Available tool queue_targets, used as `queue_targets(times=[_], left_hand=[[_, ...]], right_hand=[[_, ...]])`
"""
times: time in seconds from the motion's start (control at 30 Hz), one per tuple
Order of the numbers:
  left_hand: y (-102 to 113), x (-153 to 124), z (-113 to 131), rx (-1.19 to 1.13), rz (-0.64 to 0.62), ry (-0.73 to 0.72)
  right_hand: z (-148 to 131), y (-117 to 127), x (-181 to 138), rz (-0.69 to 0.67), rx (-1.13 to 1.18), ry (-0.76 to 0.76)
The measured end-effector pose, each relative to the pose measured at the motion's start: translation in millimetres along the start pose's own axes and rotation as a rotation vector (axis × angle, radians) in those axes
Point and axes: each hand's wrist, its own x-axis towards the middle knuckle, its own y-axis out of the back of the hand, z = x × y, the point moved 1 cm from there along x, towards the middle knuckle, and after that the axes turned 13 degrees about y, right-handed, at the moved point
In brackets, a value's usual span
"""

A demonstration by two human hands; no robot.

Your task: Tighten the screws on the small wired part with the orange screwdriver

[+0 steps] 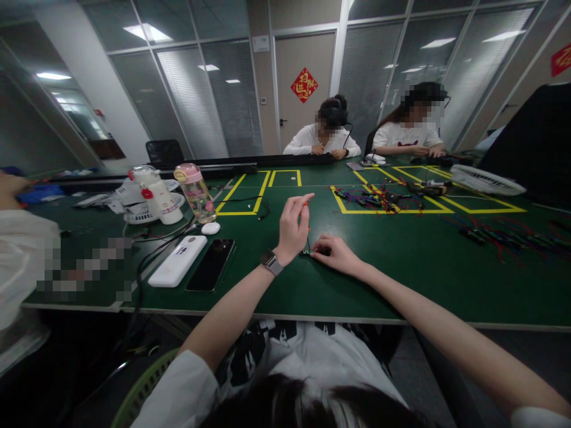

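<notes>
Raised over the green table, my left hand is closed with its fingertips around a slim orange-red thing, mostly hidden by the fingers. A thin dark shaft shows just below, running down toward a small green circuit board; whether it belongs to the orange-red thing is unclear. Resting on the tabletop, my right hand pinches that board by its right edge. A watch sits on my left wrist.
Left of my hands lie a black phone, a white power bank and a white case. Bottles stand behind them. Wired boards lie to the right. Two people sit opposite; another person's sleeve is at left.
</notes>
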Motion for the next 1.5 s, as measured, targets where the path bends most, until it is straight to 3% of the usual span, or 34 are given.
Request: queue_targets(times=[0.27, 0.5, 0.77, 1.0, 1.3, 1.5], left_hand=[[-1.3, 1.3, -2.4, 0.012, 0.027, 0.007], [-1.0, 1.0, 0.1, -0.01, -0.074, 0.038], [-1.6, 0.3, 0.7, 0.013, -0.019, 0.009], [-1.3, -0.2, 2.4, -0.045, -0.076, 0.004], [-0.5, 0.0, 3.2, 0.049, 0.032, 0.006], [-1.4, -1.0, 2.2, -0.064, -0.054, 0.001]], right_hand=[[-1.2, 0.8, -0.8, 0.004, -0.015, 0.007], [0.2, -0.1, -1.6, 0.005, -0.017, 0.018], [-1.8, 1.0, -1.8, 0.0, -0.026, 0.026], [-2.5, 1.2, -1.7, 0.002, -0.002, 0.029], [-2.9, 0.7, -2.2, 0.004, -0.009, 0.037], [-3.2, 0.8, -2.6, 0.002, 0.0, 0.035]])
